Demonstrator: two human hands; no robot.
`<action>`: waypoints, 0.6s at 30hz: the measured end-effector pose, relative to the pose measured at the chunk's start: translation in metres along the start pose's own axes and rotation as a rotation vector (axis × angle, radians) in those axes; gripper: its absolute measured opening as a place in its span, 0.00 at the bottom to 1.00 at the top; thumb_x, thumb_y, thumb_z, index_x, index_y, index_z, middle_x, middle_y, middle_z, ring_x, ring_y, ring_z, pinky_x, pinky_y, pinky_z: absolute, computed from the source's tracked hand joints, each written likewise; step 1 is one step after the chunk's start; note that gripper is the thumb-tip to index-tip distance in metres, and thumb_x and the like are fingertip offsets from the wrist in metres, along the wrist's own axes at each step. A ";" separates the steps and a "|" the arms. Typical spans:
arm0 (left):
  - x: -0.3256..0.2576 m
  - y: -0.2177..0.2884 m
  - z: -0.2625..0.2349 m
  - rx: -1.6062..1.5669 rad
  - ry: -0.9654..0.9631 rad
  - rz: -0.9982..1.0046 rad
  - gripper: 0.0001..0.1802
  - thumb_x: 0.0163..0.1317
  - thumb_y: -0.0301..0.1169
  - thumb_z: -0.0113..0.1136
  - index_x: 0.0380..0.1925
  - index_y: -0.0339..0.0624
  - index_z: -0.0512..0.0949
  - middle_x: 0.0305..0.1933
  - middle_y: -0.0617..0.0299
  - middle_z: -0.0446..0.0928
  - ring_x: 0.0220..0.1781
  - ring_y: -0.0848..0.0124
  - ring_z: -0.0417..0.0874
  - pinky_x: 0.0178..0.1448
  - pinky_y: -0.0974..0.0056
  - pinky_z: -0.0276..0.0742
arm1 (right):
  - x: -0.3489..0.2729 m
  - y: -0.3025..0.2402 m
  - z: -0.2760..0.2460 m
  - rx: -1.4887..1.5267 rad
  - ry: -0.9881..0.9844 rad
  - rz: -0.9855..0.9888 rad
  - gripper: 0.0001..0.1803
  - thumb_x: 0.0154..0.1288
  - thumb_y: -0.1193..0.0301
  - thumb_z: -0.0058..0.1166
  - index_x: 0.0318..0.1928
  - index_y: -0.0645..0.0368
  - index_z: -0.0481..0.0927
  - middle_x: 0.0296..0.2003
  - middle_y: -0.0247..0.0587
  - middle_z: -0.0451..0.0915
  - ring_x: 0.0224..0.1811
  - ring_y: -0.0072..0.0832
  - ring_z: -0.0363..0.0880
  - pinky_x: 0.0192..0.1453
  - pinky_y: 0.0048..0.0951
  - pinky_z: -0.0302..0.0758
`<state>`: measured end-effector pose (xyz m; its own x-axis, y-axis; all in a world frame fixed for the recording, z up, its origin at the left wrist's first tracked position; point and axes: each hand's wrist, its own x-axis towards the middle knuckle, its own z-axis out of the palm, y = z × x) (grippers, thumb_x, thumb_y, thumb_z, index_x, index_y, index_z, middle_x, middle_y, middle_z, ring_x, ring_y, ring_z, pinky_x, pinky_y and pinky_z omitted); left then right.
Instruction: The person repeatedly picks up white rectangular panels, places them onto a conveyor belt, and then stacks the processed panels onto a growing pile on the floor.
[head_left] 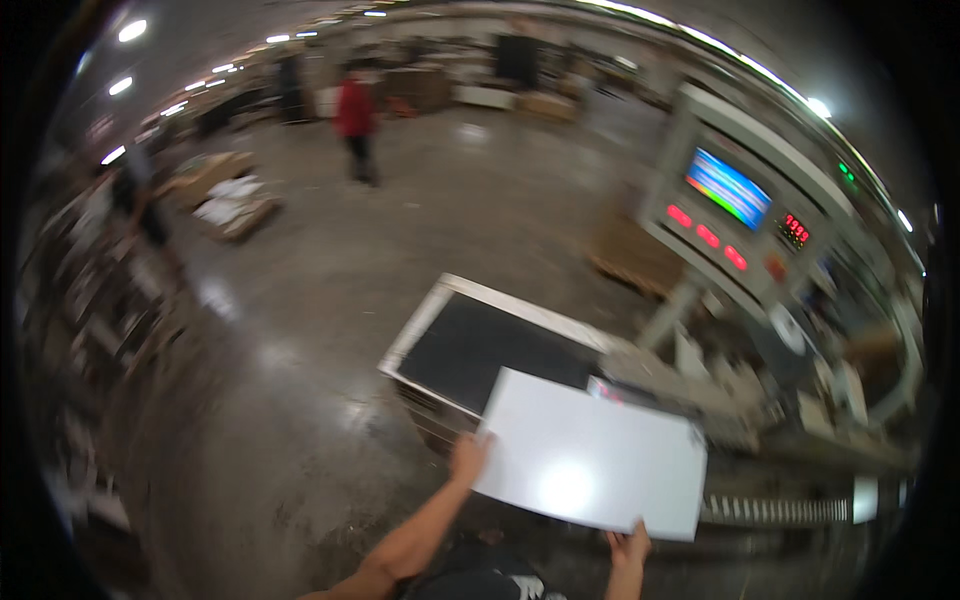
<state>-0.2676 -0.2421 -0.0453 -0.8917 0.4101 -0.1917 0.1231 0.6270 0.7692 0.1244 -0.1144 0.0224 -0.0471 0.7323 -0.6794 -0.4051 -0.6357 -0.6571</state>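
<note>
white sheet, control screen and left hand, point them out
White sheet (pixel 595 452): head view, middle of its face.
Control screen (pixel 729 188): head view, centre of its display.
Left hand (pixel 467 460): head view, middle of the hand.

Sheet (pixel 600 450) in hands (pixel 468 460), control panel (pixel 745 238) ahead-right

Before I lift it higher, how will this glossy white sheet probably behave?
The glossy white sheet is probably fairly stiff, as it spans nearly flat between the left hand and the right hand. It may be light for its size: both hands grip only its edges. Its bright reflection suggests a smooth, perhaps slippery face.
</note>
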 end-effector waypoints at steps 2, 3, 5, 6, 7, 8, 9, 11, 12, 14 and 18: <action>-0.010 0.043 -0.001 0.018 -0.033 0.007 0.34 0.59 0.59 0.63 0.44 0.35 0.77 0.45 0.41 0.81 0.50 0.45 0.82 0.53 0.48 0.77 | 0.007 -0.006 0.005 0.095 -0.030 -0.018 0.29 0.74 0.57 0.48 0.68 0.59 0.65 0.62 0.48 0.71 0.61 0.48 0.73 0.63 0.57 0.74; -0.011 0.060 -0.007 -0.026 -0.113 -0.029 0.34 0.60 0.59 0.62 0.46 0.36 0.75 0.47 0.40 0.81 0.52 0.45 0.82 0.55 0.48 0.77 | 0.022 -0.004 -0.004 0.059 -0.055 -0.046 0.26 0.75 0.60 0.46 0.66 0.61 0.64 0.59 0.53 0.72 0.55 0.46 0.77 0.53 0.51 0.82; -0.006 0.075 -0.016 -0.068 -0.218 -0.096 0.34 0.63 0.57 0.59 0.52 0.36 0.72 0.50 0.38 0.80 0.55 0.44 0.81 0.57 0.47 0.76 | 0.054 -0.006 -0.018 -0.226 0.116 -0.053 0.28 0.74 0.57 0.47 0.65 0.62 0.68 0.57 0.54 0.75 0.56 0.50 0.76 0.54 0.57 0.78; -0.006 0.076 -0.016 -0.059 -0.256 -0.132 0.34 0.64 0.56 0.57 0.55 0.36 0.70 0.52 0.37 0.79 0.56 0.43 0.80 0.58 0.46 0.75 | 0.058 -0.003 -0.011 -0.328 0.124 -0.042 0.27 0.74 0.57 0.47 0.65 0.63 0.68 0.57 0.55 0.75 0.56 0.50 0.76 0.54 0.57 0.78; -0.004 0.074 -0.014 -0.020 -0.261 -0.121 0.34 0.67 0.54 0.54 0.60 0.36 0.67 0.54 0.36 0.78 0.57 0.42 0.80 0.60 0.45 0.75 | 0.061 -0.001 -0.006 -0.429 0.130 -0.028 0.27 0.74 0.57 0.47 0.65 0.63 0.68 0.57 0.55 0.75 0.56 0.50 0.76 0.54 0.57 0.78; -0.003 0.079 -0.016 -0.016 -0.252 -0.139 0.34 0.67 0.54 0.54 0.60 0.35 0.67 0.54 0.36 0.78 0.57 0.42 0.79 0.60 0.45 0.74 | 0.065 -0.002 -0.001 -0.503 0.136 -0.022 0.27 0.74 0.58 0.47 0.64 0.63 0.69 0.57 0.55 0.76 0.56 0.50 0.76 0.54 0.57 0.79; -0.002 0.085 -0.016 -0.010 -0.248 -0.152 0.34 0.68 0.54 0.53 0.60 0.35 0.66 0.55 0.37 0.78 0.58 0.42 0.79 0.60 0.44 0.74 | 0.068 -0.003 0.004 -0.566 0.135 -0.016 0.27 0.74 0.58 0.47 0.64 0.63 0.69 0.56 0.55 0.76 0.55 0.50 0.76 0.54 0.57 0.79; 0.000 0.104 -0.021 0.031 -0.279 -0.176 0.34 0.68 0.54 0.53 0.61 0.36 0.67 0.55 0.38 0.78 0.58 0.42 0.79 0.60 0.43 0.74 | 0.072 -0.005 0.009 -0.673 0.127 -0.005 0.26 0.74 0.58 0.47 0.64 0.63 0.69 0.56 0.56 0.76 0.55 0.50 0.77 0.53 0.57 0.79; 0.002 0.109 -0.022 0.023 -0.286 -0.189 0.33 0.68 0.54 0.53 0.60 0.37 0.67 0.55 0.38 0.78 0.58 0.41 0.79 0.60 0.44 0.74 | 0.076 -0.006 0.011 -0.711 0.122 -0.001 0.26 0.74 0.59 0.47 0.64 0.64 0.69 0.55 0.56 0.76 0.54 0.50 0.77 0.53 0.57 0.79; 0.009 0.104 -0.016 0.020 -0.313 -0.179 0.33 0.68 0.54 0.52 0.61 0.38 0.67 0.56 0.39 0.78 0.59 0.42 0.78 0.61 0.45 0.74 | 0.081 -0.010 0.011 -0.794 0.107 0.004 0.26 0.74 0.59 0.48 0.63 0.64 0.69 0.55 0.56 0.77 0.54 0.50 0.77 0.53 0.56 0.79; 0.019 0.107 -0.005 0.084 -0.292 -0.169 0.37 0.68 0.56 0.52 0.65 0.39 0.66 0.61 0.40 0.75 0.65 0.44 0.74 0.67 0.47 0.69 | 0.093 -0.022 -0.003 -0.898 0.105 0.021 0.25 0.74 0.60 0.48 0.63 0.65 0.70 0.54 0.57 0.77 0.53 0.51 0.78 0.52 0.56 0.80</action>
<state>-0.2737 -0.1703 0.0358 -0.7414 0.4606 -0.4880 0.0309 0.7499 0.6609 0.1319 -0.0333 -0.0272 0.0550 0.7204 -0.6914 0.4619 -0.6323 -0.6220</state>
